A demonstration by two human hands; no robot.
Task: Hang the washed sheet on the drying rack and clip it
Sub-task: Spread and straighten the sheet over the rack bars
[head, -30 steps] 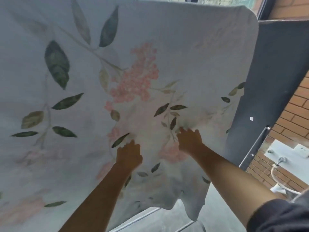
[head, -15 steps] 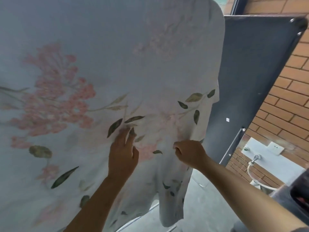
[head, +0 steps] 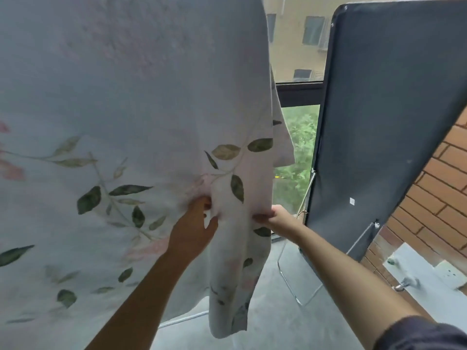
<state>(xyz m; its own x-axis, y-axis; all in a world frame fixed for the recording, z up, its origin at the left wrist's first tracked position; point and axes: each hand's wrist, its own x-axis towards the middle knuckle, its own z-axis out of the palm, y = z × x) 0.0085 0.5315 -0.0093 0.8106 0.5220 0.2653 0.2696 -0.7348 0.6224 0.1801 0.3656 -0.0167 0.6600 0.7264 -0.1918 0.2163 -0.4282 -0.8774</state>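
A white sheet (head: pixel 131 102) printed with green leaves and pink flowers hangs in front of me and fills the left and middle of the view. Its top and whatever carries it lie above the frame. My left hand (head: pixel 195 229) grips a fold of the sheet near its right side, fingers buried in the cloth. My right hand (head: pixel 274 219) pinches the sheet's right edge at about the same height. A narrow strip of cloth hangs down between and below both hands. No clips are in sight.
A tall dark padded panel (head: pixel 384 117) on a thin metal frame leans to the right of the sheet. Behind it is a brick wall (head: pixel 434 198) with a tap (head: pixel 406 284) and a socket plate. A window (head: pixel 298 137) shows trees and buildings. The floor is grey concrete.
The view and both hands have shifted right along the sheet to its right edge. My left hand went from flat on the cloth to gripping a fold; my right hand now pinches the edge.
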